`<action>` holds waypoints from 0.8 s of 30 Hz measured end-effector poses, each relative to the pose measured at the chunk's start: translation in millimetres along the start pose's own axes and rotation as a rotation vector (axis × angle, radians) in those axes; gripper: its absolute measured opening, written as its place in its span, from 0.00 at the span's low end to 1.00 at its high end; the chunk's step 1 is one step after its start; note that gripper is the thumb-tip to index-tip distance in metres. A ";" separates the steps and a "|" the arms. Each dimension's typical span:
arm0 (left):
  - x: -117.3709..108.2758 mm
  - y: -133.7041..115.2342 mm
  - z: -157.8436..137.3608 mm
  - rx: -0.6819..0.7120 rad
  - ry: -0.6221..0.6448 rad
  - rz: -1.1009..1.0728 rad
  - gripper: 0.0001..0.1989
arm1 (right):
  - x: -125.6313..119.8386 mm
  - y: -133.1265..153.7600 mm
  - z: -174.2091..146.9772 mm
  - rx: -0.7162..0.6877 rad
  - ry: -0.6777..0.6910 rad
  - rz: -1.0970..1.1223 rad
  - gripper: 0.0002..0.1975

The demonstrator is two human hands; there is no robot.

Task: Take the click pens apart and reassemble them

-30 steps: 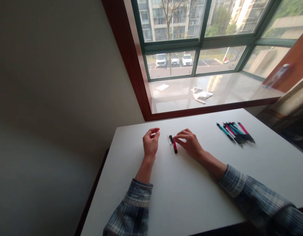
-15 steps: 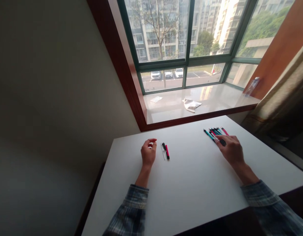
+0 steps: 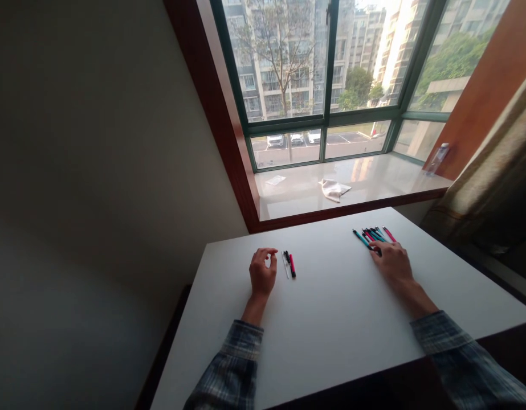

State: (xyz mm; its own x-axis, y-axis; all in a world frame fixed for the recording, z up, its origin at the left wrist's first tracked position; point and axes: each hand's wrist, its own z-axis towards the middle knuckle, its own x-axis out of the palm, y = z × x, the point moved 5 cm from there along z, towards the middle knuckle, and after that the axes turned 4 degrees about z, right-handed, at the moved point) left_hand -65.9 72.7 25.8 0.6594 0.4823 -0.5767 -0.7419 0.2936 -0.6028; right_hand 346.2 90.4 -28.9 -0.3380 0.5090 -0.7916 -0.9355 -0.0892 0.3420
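My left hand (image 3: pixel 263 272) hovers over the white table (image 3: pixel 326 319) with its fingers curled, a small gap between thumb and forefinger and nothing in it. Just right of it lie pen parts: a thin clear refill (image 3: pixel 285 266), a short black piece (image 3: pixel 287 257) and a red barrel with a black end (image 3: pixel 292 266). My right hand (image 3: pixel 391 263) is at the near end of a group of pens, its thumb and forefinger closed on a pen mostly hidden by the fingers. Beside them lie a teal pen (image 3: pixel 361 237), a pink pen (image 3: pixel 389 234) and several more pens (image 3: pixel 376 234).
Behind the table is a window sill (image 3: pixel 297 208) with a crumpled white cloth (image 3: pixel 334 190), a flat white paper (image 3: pixel 275 180) and a clear bottle (image 3: pixel 439 159). A wall (image 3: pixel 117 171) stands at the left, a curtain (image 3: pixel 480 154) at the right.
My right hand has shifted slightly left, staying by the pens. The left thumb and forefinger have come closer together. The view has tilted up a little.
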 end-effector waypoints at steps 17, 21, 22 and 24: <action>-6.6 -12.7 -12.6 0.037 0.006 -0.027 0.12 | 21.7 172.1 26.5 0.347 0.427 1.575 0.25; -8.2 -27.3 -14.7 0.125 0.048 -0.037 0.10 | 58.8 201.1 1.0 0.411 0.539 1.634 0.23; -6.9 -32.3 -15.4 0.145 0.074 -0.042 0.09 | 63.5 203.4 -4.3 0.430 0.547 1.650 0.23; -1.4 -41.7 -18.0 0.171 0.150 -0.036 0.10 | 68.4 202.3 -12.1 0.470 0.550 1.684 0.22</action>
State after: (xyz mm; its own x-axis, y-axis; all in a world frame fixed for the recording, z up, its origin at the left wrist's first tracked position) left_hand -33.7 44.9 41.8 0.6872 0.3443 -0.6397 -0.7187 0.4504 -0.5296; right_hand 132.6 96.8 -20.0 -0.8605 -0.1722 0.4795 0.4648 0.1199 0.8772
